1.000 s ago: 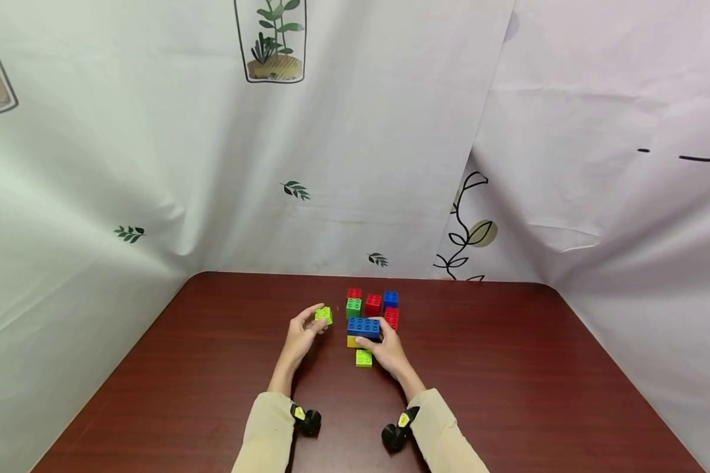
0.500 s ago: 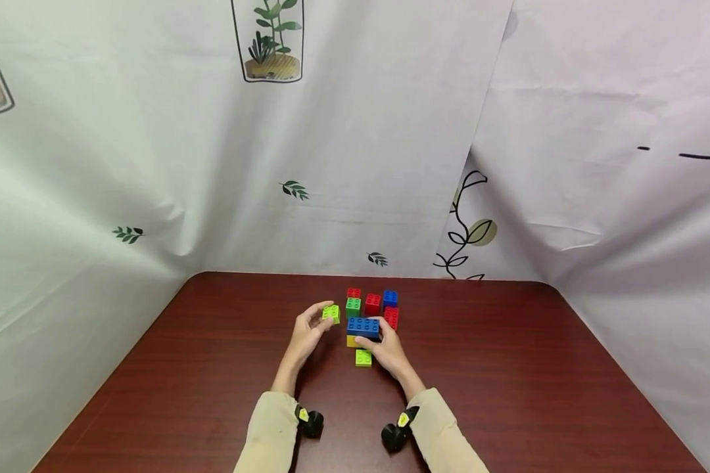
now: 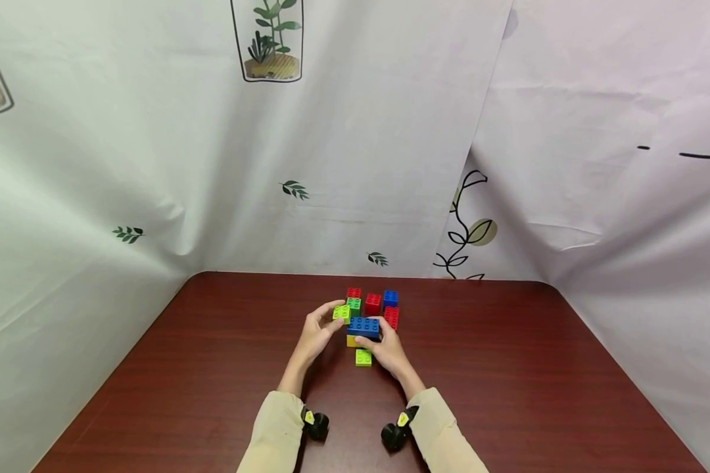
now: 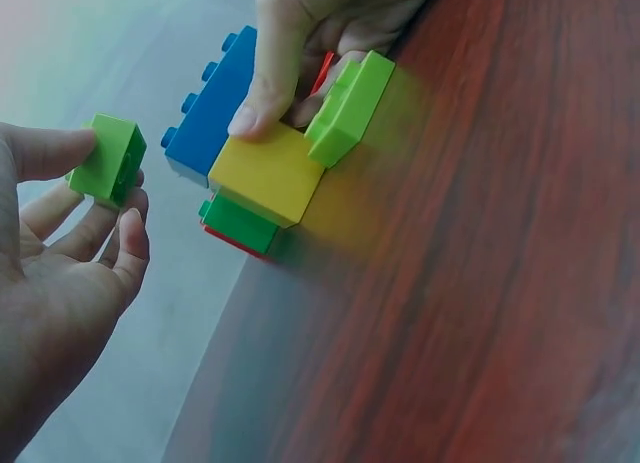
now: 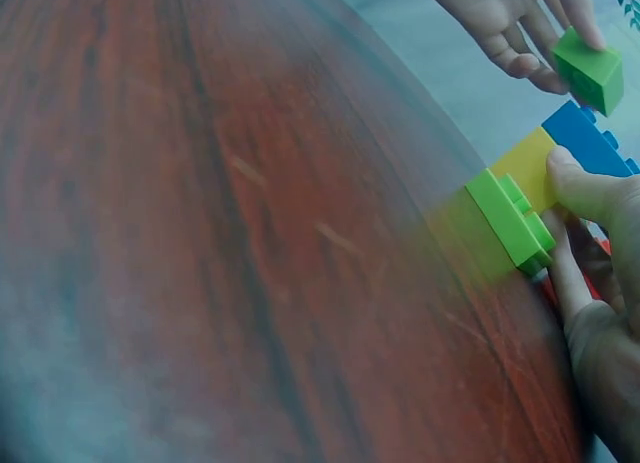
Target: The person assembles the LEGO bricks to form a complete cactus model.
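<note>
My left hand (image 3: pixel 317 335) pinches a small lime-green brick (image 4: pixel 108 161) between thumb and fingers, raised off the table. That brick is close to the left end of a long blue brick (image 3: pixel 363 326), which sits on top of a yellow brick (image 4: pixel 268 173). Thumb and fingers of my right hand (image 3: pixel 388 351) grip the blue and yellow stack from its right side. In front of the stack, a second lime-green brick (image 3: pixel 363 358) lies on the table; in the right wrist view it is close beside the yellow brick.
Behind the stack stand a green brick (image 3: pixel 354 305), a red brick (image 3: pixel 373 303), a small blue brick (image 3: pixel 390 298) and another red brick (image 3: pixel 392 318) on the dark wooden table (image 3: pixel 213 368). A patterned white cloth (image 3: pixel 355 131) hangs along the table's back edge.
My left hand has moved right with the lime-green brick, bringing it close to the blue brick's left end. The right hand and the stack have stayed in place.
</note>
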Demonstrator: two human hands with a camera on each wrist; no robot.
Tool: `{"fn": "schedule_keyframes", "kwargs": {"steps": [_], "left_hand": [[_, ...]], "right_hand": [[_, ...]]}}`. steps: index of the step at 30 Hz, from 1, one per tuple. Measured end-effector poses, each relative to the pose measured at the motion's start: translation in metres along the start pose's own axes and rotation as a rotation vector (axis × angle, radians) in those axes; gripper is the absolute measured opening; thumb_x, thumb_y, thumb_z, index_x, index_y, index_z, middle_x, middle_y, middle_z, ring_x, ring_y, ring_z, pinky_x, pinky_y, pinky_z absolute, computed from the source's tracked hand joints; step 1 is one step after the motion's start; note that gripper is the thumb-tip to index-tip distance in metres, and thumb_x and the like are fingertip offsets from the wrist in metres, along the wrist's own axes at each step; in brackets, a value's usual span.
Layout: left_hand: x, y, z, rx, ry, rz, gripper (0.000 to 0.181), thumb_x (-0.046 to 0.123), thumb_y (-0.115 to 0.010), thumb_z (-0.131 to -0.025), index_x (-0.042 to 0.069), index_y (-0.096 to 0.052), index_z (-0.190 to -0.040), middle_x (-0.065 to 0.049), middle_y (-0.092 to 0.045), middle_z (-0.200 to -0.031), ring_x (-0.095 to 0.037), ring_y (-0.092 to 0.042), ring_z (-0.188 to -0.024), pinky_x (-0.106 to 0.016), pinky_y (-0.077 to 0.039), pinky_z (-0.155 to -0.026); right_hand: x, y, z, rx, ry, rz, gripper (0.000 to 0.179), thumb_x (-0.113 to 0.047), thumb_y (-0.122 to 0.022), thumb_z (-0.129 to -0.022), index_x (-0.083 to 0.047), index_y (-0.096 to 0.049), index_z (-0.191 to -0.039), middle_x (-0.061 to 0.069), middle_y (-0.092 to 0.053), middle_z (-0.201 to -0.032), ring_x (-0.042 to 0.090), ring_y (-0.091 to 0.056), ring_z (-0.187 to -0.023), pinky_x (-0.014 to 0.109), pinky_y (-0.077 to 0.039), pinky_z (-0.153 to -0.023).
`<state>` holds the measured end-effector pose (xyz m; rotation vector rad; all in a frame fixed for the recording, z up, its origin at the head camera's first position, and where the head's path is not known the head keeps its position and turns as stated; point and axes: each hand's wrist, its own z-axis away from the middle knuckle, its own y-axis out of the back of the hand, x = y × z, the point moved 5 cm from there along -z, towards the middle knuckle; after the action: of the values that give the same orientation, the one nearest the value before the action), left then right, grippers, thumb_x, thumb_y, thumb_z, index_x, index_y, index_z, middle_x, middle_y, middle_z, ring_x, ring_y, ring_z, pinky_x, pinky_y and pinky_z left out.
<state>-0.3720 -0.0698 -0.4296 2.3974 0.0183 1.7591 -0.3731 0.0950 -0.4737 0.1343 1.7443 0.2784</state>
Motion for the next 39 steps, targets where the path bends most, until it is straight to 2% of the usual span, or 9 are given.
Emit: {"fn": "schedule_keyframes", "kwargs": {"steps": [6,13,16,23,25,30,32,35,39], "left_hand": [[0.003,-0.004,0.001,-0.022,-0.012,0.003,0.039,0.001,-0.058,-0.094,-0.006,-0.055,-0.132,-0.027,-0.061,-0.123,-0.013,-0.055,-0.092,-0.014,-0.048,-0.080],[0.001,-0.012,0.000,-0.036,-0.042,-0.023,0.040,0.000,-0.061,-0.092,-0.005,-0.056,-0.132,-0.025,-0.061,-0.103,-0.011,-0.046,-0.078,-0.020,-0.039,-0.068],[0.003,-0.015,0.000,-0.026,-0.029,-0.030,0.040,-0.003,-0.061,-0.091,-0.006,-0.056,-0.131,-0.025,-0.062,-0.103,-0.010,-0.045,-0.075,-0.019,-0.039,-0.067],[0.032,-0.020,0.010,-0.090,-0.037,-0.067,0.041,-0.008,-0.057,-0.091,-0.014,-0.051,-0.132,-0.032,-0.059,-0.124,-0.013,-0.046,-0.070,-0.019,-0.039,-0.061],[0.034,-0.021,0.011,-0.091,-0.043,-0.073,0.042,-0.007,-0.057,-0.091,-0.013,-0.051,-0.132,-0.032,-0.057,-0.128,-0.015,-0.052,-0.075,-0.018,-0.042,-0.064],[0.016,-0.023,0.005,-0.067,-0.058,-0.073,0.042,-0.007,-0.058,-0.091,-0.011,-0.053,-0.132,-0.030,-0.055,-0.134,-0.032,-0.062,-0.098,-0.020,-0.048,-0.076],[0.007,-0.023,0.002,-0.067,-0.057,-0.072,0.042,-0.005,-0.059,-0.092,-0.009,-0.053,-0.133,-0.029,-0.055,-0.135,-0.037,-0.061,-0.103,-0.020,-0.049,-0.077],[0.000,-0.023,0.000,-0.065,-0.044,-0.072,0.042,-0.002,-0.059,-0.093,-0.005,-0.054,-0.134,-0.028,-0.055,-0.136,-0.042,-0.058,-0.113,-0.020,-0.049,-0.081],[-0.006,-0.023,-0.001,-0.075,-0.050,-0.087,0.041,0.001,-0.060,-0.093,-0.001,-0.057,-0.133,-0.024,-0.057,-0.135,-0.044,-0.049,-0.128,-0.036,-0.051,-0.095]], "right_hand": [[0.001,-0.001,-0.001,-0.015,-0.009,0.004,0.043,-0.016,-0.072,-0.088,-0.002,-0.053,-0.124,0.019,-0.064,-0.117,0.024,-0.063,-0.104,0.036,-0.053,-0.090],[0.001,0.000,-0.001,-0.015,-0.035,-0.005,0.042,-0.017,-0.072,-0.088,-0.005,-0.054,-0.125,0.019,-0.064,-0.119,0.027,-0.062,-0.106,0.043,-0.053,-0.093],[0.002,0.000,-0.001,-0.015,-0.032,-0.006,0.042,-0.016,-0.072,-0.088,-0.005,-0.055,-0.124,0.018,-0.064,-0.118,0.027,-0.062,-0.106,0.043,-0.052,-0.094],[0.003,0.000,-0.002,-0.017,-0.026,-0.023,0.041,-0.015,-0.072,-0.088,-0.004,-0.054,-0.124,0.019,-0.064,-0.118,0.026,-0.063,-0.106,0.041,-0.053,-0.092],[0.004,0.000,-0.002,-0.017,-0.030,-0.038,0.041,-0.014,-0.072,-0.088,-0.004,-0.054,-0.123,0.018,-0.064,-0.119,0.026,-0.063,-0.106,0.039,-0.054,-0.091],[0.003,0.000,-0.002,-0.017,-0.020,-0.045,0.040,-0.013,-0.072,-0.088,-0.003,-0.054,-0.122,0.018,-0.065,-0.117,0.024,-0.063,-0.105,0.030,-0.053,-0.087],[0.003,0.000,-0.003,-0.014,-0.020,-0.049,0.040,-0.013,-0.072,-0.088,-0.003,-0.054,-0.122,0.018,-0.065,-0.117,0.022,-0.063,-0.103,0.027,-0.053,-0.085],[0.003,0.000,-0.003,-0.014,-0.017,-0.049,0.040,-0.013,-0.072,-0.087,-0.003,-0.054,-0.122,0.019,-0.065,-0.117,0.019,-0.064,-0.101,0.025,-0.053,-0.084],[0.002,0.000,-0.002,-0.016,-0.001,-0.031,0.041,-0.013,-0.072,-0.088,-0.002,-0.054,-0.123,0.020,-0.064,-0.117,0.019,-0.064,-0.101,0.027,-0.054,-0.085]]}}
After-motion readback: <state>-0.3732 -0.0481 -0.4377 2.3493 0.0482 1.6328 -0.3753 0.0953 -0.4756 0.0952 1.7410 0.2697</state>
